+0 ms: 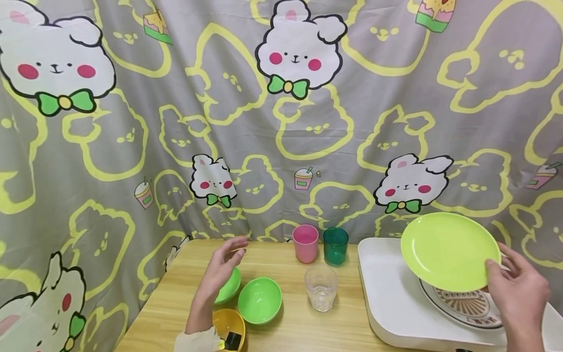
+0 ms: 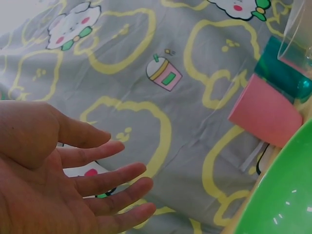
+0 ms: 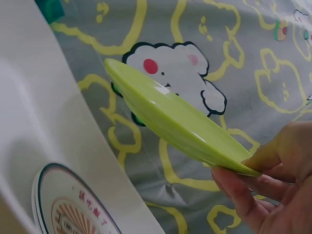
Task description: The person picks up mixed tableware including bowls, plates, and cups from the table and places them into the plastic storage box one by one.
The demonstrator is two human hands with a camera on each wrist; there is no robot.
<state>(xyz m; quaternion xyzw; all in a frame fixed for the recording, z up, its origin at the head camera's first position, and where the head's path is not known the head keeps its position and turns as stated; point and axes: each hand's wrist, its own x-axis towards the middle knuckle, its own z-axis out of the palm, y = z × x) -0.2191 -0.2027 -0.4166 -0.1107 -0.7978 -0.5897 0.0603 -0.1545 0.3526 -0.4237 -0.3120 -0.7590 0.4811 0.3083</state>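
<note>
A yellow-green plate (image 1: 448,249) is held in the air at the right, above a white stand-like surface. My right hand (image 1: 519,288) pinches its right rim, thumb on top and fingers beneath, as the right wrist view shows with the plate (image 3: 175,122) tilted. Under it lies a patterned white plate (image 1: 466,305) with printed lettering. My left hand (image 1: 224,266) is raised over the left part of the table, fingers extended and holding nothing. Below and beside it are two green bowls (image 1: 260,300) and an orange bowl (image 1: 229,322) with a black item overlapping it.
At the back of the wooden table (image 1: 290,337) stand a pink cup (image 1: 305,243) and a teal cup (image 1: 335,246). A clear glass (image 1: 321,288) stands in front of them. The white raised surface (image 1: 382,293) fills the right side. A patterned curtain (image 1: 246,122) hangs behind.
</note>
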